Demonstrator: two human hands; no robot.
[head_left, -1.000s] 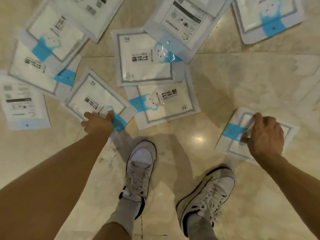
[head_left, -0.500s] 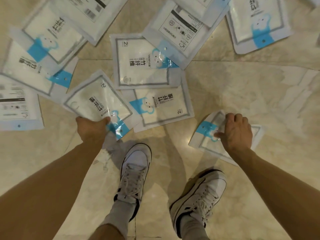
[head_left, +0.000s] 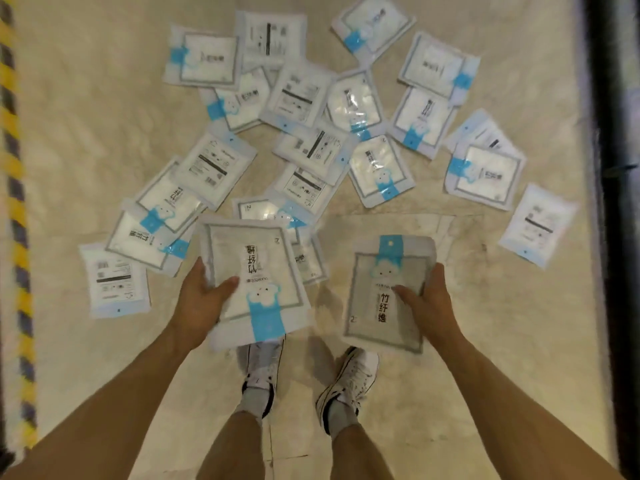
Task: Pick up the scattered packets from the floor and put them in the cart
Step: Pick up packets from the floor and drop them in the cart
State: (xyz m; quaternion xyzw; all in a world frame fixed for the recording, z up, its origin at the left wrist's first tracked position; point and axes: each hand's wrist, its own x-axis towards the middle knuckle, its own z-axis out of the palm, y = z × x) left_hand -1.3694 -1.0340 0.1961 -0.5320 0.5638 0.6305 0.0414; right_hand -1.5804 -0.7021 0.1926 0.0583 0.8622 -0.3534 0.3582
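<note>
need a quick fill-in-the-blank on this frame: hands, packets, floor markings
1. The left hand and right hand each hold ____ packet.
2. Unlike the left packet, the right packet has its blue band pointing ____ from the person.
3. The striped tape is black and ____.

Missing words: one; away; yellow.

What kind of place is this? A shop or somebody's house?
Probably a shop or storeroom, not a home: polished stone floor, yellow-and-black hazard stripe at the left, and many identical sealed packets scattered about.
</note>
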